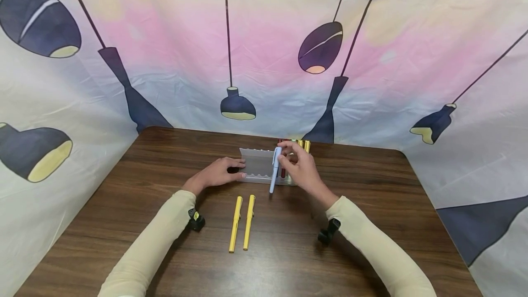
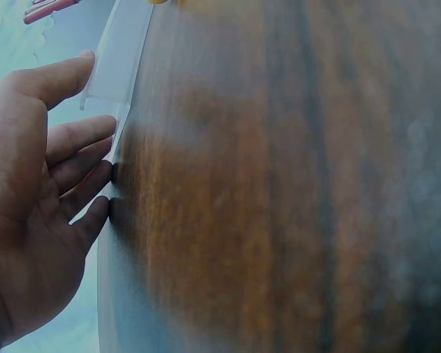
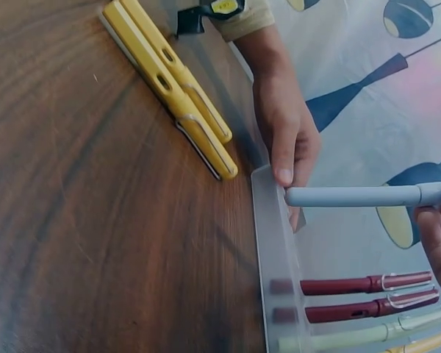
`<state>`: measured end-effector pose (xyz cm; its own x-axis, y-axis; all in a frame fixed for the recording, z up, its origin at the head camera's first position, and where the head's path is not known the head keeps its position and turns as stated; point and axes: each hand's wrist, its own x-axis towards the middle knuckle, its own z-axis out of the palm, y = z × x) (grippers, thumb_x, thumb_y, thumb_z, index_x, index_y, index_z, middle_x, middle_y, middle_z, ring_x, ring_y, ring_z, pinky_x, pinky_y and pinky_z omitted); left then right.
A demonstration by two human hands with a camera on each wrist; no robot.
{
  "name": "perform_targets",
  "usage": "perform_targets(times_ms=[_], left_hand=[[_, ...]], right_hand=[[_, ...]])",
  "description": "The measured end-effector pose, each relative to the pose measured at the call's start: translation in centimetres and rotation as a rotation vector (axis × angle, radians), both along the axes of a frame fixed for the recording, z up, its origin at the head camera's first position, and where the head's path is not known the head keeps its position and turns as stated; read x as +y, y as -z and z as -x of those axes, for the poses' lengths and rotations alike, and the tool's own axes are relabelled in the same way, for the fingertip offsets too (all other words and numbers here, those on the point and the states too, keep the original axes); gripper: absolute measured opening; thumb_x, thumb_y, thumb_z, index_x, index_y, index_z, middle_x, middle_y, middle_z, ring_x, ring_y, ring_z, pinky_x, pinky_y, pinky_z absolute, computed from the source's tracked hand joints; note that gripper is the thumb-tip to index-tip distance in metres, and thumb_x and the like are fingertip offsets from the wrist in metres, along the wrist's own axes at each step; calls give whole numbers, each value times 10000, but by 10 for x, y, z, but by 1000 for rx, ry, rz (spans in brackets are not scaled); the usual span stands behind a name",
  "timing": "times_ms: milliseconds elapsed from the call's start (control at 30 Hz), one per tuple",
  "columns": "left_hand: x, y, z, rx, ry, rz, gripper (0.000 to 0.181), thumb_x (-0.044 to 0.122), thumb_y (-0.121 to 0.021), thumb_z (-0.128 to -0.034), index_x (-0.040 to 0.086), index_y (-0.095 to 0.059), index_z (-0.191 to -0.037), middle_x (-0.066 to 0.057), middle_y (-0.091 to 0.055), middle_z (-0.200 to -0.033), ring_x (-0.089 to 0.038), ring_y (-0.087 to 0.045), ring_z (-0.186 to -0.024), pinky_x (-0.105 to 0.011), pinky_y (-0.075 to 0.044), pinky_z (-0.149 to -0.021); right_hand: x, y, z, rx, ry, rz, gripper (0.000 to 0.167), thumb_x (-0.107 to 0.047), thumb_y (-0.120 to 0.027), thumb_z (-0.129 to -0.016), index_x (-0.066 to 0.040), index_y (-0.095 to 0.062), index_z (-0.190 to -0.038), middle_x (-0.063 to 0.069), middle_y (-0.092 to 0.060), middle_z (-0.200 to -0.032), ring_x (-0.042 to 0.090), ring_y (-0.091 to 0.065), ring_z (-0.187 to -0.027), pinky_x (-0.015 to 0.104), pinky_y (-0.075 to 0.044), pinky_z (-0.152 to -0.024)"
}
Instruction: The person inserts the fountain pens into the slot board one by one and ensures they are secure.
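By the rack [image 1: 256,163], left hand [image 1: 220,172] loosely spread, the right hand [image 1: 303,168] pinched a blue pen [image 1: 274,171], whose slotting seemingly needed alignment.

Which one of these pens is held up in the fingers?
The light blue pen, pinched by the right hand. Two yellow pens lie on the table, and the others, such as the dark red pens, sit in the clear rack.
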<state>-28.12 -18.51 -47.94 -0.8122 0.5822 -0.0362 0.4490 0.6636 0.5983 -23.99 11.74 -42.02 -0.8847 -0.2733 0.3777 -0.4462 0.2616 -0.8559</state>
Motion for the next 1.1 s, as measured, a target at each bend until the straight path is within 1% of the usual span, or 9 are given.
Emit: perform_targets(times_ms=[133,233,333,467,567,700,867,967,1100], left_hand=[[1,-1,0,6,1,3,577,461,-617,-1013,70,-599,-1437,-110,-477,-1563,-352,-393,-1471,-543,-355,-1172],[1,-2,-1,4,1,4,573,452,-620,-1014,63,-600,-1435,-114,-477,-1562,-355,-396,-1469,-544,-356,-1171],[2,-3,-2,-1,-1,4,575,447,-621,-1014,56,-598,-1435,-118,-476,-1563,-360,-395,-1468,-548,-353,-1171],[2,-4,-3,-3,0,7,582,451,-618,-1015,53,-593,-1438,-121,-474,-1564,-363,-394,-1468,-553,-349,-1172],[2,-3,-3,0,-2,9,580,452,-616,-1015,58,-593,-1440,-116,-474,-1565,-361,-395,-1468,-552,-348,-1173],[2,-3,-2,5,-5,10,577,455,-615,-1015,66,-595,-1440,-110,-475,-1565,-360,-396,-1467,-553,-351,-1171],[1,-4,-2,2,-4,12,574,451,-612,-1017,65,-594,-1441,-114,-473,-1566,-366,-392,-1468,-560,-345,-1172],[1,-5,-3,-5,-11,11,570,452,-615,-1016,69,-598,-1438,-110,-472,-1567,-364,-386,-1472,-558,-341,-1175],[1,-6,-4,1,-10,13,574,460,-607,-1018,63,-602,-1433,-120,-476,-1563,-373,-391,-1468,-562,-347,-1170]], right_hand=[[0,1,8,34,4,-7,278,-131,-648,-1020,-110,-639,-1297,115,-682,-1016,425,-712,-843,259,-548,-654],[-1,1,13,66,7,-18,285,-142,-635,-1029,-100,-631,-1311,114,-676,-1022,432,-698,-819,277,-537,-647],[-1,1,19,91,14,-28,300,-159,-625,-1037,-85,-623,-1328,108,-672,-1027,400,-689,-802,287,-518,-641],[-2,2,24,106,31,-43,308,-185,-624,-1039,-105,-631,-1336,100,-678,-1034,291,-670,-766,286,-479,-625],[-4,3,27,114,41,-49,317,-173,-625,-1038,-115,-628,-1350,124,-682,-1053,239,-639,-742,290,-456,-619],[-6,5,32,125,49,-47,325,-129,-621,-1035,-98,-618,-1359,141,-676,-1058,214,-614,-726,289,-457,-626],[-7,8,36,137,45,-50,292,-137,-628,-1032,-124,-635,-1324,79,-675,-1017,156,-626,-737,274,-486,-649],[-8,10,38,150,35,-53,289,-133,-635,-1028,-84,-638,-1312,73,-681,-1002,153,-637,-742,277,-498,-654],[-9,14,39,174,37,-65,288,-116,-641,-1022,-52,-637,-1302,71,-681,-994,141,-655,-763,269,-512,-665]])
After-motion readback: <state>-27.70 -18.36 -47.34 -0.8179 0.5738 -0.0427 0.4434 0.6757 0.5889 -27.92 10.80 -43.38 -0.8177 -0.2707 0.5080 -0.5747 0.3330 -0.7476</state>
